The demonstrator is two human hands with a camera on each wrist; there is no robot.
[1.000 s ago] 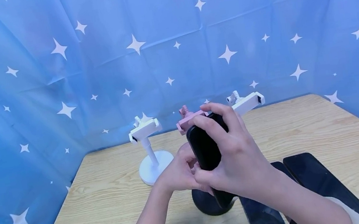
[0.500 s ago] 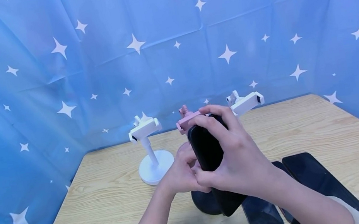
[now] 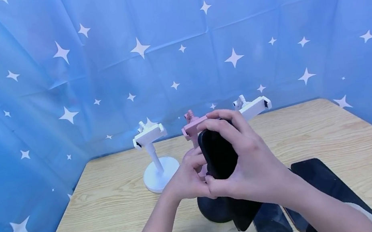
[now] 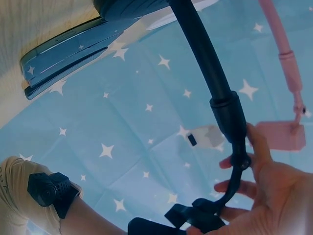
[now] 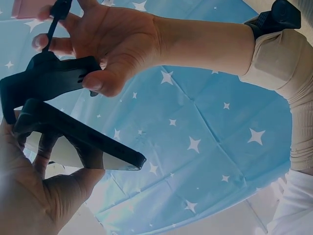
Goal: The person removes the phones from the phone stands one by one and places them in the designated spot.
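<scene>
My right hand (image 3: 252, 162) grips a black smartphone (image 3: 216, 151) between thumb and fingers, held up tilted. Behind it my left hand (image 3: 190, 178) holds the head of a black phone stand, whose round base (image 3: 212, 209) sits on the table. In the left wrist view the stand's pole (image 4: 203, 54) leads to a thin neck, with the left fingers (image 4: 247, 188) around it. The right wrist view shows the left thumb pressing the edge of the stand's black clamp (image 5: 56, 76). The phone's edge (image 5: 83, 134) is right beside that clamp; whether they touch I cannot tell.
A white phone stand (image 3: 159, 169) stands at the left, a pink one (image 3: 193, 127) behind the hands, and another white one (image 3: 255, 107) at back right. Several dark phones (image 3: 322, 179) lie on the wooden table (image 3: 114, 216) at the right. A blue starry curtain (image 3: 108, 63) hangs behind.
The phone has shifted slightly right, and its lower end has swung right and toward me. My right hand moved with it. The left hand stays at the black stand's head.
</scene>
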